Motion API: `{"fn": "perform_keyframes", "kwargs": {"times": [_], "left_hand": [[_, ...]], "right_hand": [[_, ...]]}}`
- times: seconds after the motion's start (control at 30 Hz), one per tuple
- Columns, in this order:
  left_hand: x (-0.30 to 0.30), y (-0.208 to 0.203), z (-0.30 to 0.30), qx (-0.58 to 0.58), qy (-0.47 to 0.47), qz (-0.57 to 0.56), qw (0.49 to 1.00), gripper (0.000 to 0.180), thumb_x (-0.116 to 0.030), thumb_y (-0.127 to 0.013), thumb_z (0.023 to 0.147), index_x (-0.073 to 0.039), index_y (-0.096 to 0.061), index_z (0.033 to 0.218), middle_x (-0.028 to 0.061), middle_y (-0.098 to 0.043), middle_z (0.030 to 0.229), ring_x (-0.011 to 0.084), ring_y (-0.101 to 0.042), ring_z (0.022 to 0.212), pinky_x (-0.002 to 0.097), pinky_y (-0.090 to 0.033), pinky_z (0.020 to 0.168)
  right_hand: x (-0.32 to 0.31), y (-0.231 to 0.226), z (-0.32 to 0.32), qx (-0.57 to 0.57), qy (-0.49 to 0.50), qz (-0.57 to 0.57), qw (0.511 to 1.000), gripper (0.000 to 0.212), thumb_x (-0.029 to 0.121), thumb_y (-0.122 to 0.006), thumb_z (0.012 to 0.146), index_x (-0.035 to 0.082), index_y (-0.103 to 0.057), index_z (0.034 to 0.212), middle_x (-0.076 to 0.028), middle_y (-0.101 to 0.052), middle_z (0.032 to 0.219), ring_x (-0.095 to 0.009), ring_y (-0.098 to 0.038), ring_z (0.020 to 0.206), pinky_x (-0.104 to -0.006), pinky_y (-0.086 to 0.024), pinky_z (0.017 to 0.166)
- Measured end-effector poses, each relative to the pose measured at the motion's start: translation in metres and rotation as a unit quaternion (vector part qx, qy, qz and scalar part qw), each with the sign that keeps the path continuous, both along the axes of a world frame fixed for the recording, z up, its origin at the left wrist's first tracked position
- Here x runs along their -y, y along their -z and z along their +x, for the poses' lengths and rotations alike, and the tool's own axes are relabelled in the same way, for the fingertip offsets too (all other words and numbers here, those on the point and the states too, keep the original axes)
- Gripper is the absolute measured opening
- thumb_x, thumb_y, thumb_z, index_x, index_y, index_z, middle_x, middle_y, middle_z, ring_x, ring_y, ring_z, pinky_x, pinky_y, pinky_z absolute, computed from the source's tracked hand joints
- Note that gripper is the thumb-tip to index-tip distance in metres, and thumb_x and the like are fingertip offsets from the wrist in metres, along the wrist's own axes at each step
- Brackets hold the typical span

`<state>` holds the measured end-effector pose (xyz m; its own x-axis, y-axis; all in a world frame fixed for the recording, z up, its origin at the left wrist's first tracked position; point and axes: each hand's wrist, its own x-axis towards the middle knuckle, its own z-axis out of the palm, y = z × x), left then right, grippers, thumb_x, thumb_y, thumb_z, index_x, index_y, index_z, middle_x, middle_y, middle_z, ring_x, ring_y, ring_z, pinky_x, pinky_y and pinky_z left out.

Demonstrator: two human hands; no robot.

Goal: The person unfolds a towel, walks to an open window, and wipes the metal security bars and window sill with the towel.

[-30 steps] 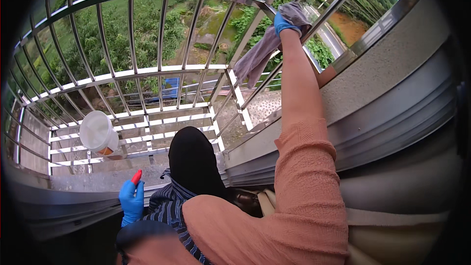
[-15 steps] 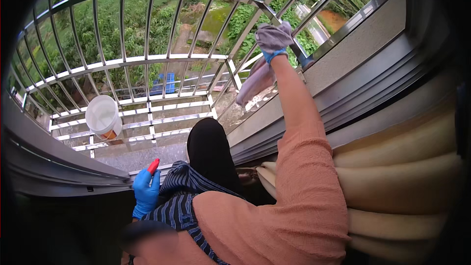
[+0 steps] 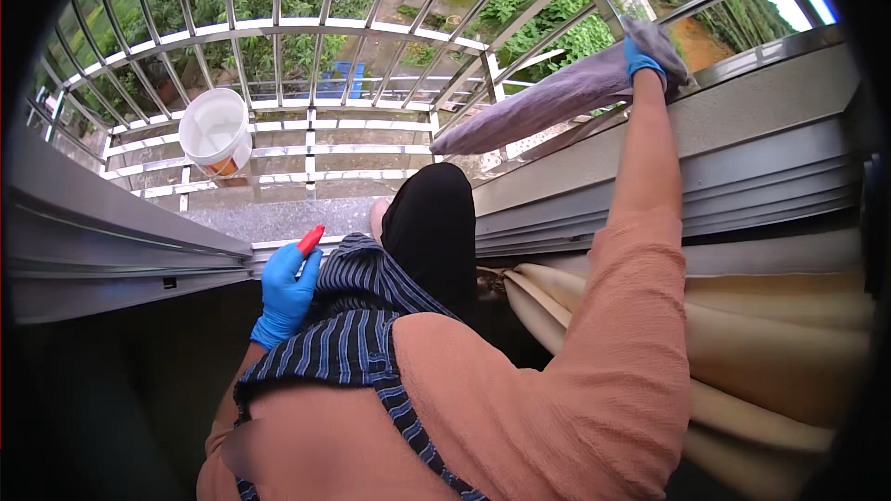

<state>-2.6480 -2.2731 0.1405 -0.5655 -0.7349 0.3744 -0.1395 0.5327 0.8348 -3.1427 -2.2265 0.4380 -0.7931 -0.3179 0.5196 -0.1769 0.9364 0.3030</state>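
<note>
My right hand (image 3: pixel 640 60), in a blue glove, is stretched out to the far right and closed on a greyish-purple cloth (image 3: pixel 557 97). One bunched end of the cloth lies against the metal rail at the window frame, and its long tail trails out to the left. My left hand (image 3: pixel 284 289), also blue-gloved, is held low at the left in front of my striped apron (image 3: pixel 325 348). Its fingers are closed around a small red tapered piece (image 3: pixel 311 240) that sticks up past the index finger; the rest of it is hidden.
A white bucket (image 3: pixel 215 130) stands on the barred cage floor (image 3: pixel 362 148) outside the window. Metal bars (image 3: pixel 278 28) enclose the cage, with greenery beyond. My bent knee (image 3: pixel 432 213) is at the sill (image 3: pixel 288 216). A beige curtain (image 3: pixel 780 306) hangs at the right.
My right hand has moved outward to the right along the rail with the cloth, whose tail now streams sideways. The view has shifted; my left hand still grips the red piece.
</note>
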Motion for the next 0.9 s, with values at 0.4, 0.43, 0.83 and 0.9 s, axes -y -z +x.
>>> {"fn": "perform_keyframes", "kwargs": {"times": [0.4,0.43,0.83,0.9], "left_hand": [[-0.005,0.019,-0.010,0.024,0.015,0.026,0.999,0.023,-0.007,-0.068,0.080,0.000,-0.066,0.102,0.0123,-0.063,0.080,0.0191,-0.059,0.068,0.0298,-0.045,0.063],[-0.003,0.022,-0.012,0.012,0.010,0.033,0.999,0.022,-0.007,-0.068,0.080,0.000,-0.066,0.101,0.0118,-0.063,0.078,0.0189,-0.058,0.068,0.0295,-0.045,0.062],[0.023,0.031,-0.037,0.019,-0.025,-0.010,0.999,0.020,-0.008,-0.069,0.079,-0.001,-0.066,0.097,0.0129,-0.057,0.071,0.0230,-0.055,0.061,0.0324,-0.043,0.058],[0.023,0.023,-0.042,0.038,-0.033,0.020,0.999,0.018,-0.006,-0.066,0.079,-0.002,-0.065,0.097,0.0144,-0.056,0.073,0.0283,-0.055,0.063,0.0364,-0.043,0.059]], "right_hand": [[-0.043,0.039,-0.080,0.046,-0.103,0.153,0.982,0.040,0.042,-0.052,0.080,0.010,-0.070,0.095,-0.017,-0.064,0.106,-0.033,-0.062,0.098,-0.0431,-0.049,0.082],[-0.044,0.045,-0.064,0.042,-0.103,0.149,0.983,0.040,0.042,-0.052,0.080,0.010,-0.070,0.095,-0.017,-0.064,0.106,-0.033,-0.062,0.098,-0.0431,-0.049,0.082],[0.011,-0.003,-0.084,-0.205,-0.476,-0.094,0.850,0.029,0.029,-0.055,0.080,0.010,-0.067,0.099,-0.010,-0.065,0.104,-0.027,-0.060,0.100,-0.0339,-0.047,0.088],[0.040,-0.023,-0.099,-0.133,-0.531,-0.226,0.806,0.030,0.030,-0.055,0.080,0.010,-0.067,0.098,-0.009,-0.066,0.103,-0.027,-0.061,0.098,-0.0335,-0.047,0.086]]}}
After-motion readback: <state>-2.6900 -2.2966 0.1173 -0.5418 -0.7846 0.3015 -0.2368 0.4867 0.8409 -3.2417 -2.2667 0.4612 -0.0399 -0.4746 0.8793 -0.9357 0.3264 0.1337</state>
